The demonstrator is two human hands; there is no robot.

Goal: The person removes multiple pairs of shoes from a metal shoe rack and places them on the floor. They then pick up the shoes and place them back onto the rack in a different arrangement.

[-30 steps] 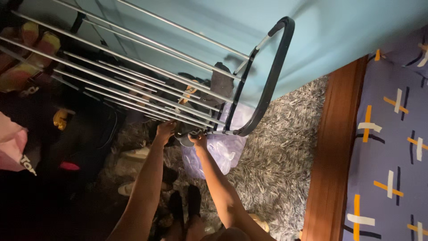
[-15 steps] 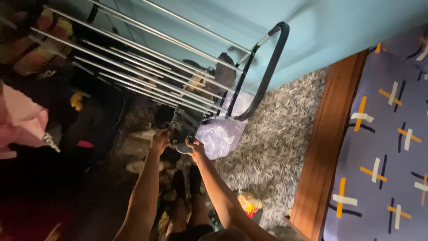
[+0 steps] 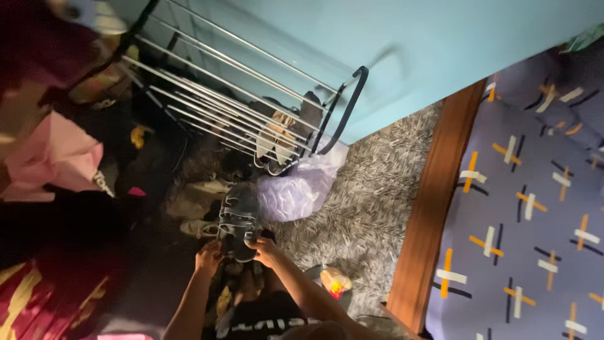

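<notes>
Dark strappy sandal (image 3: 238,220), lengthwise away from body, both hands gripping near end

Both bare forearms reach forward, left hand (image 3: 209,257) and right hand (image 3: 264,250) close together, fingers curled in a grip

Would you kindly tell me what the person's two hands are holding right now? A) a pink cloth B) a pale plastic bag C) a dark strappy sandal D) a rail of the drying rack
C: the left hand and right hand both grip a dark strappy sandal, held apart from the drying rack and beside the pale plastic bag.
</notes>
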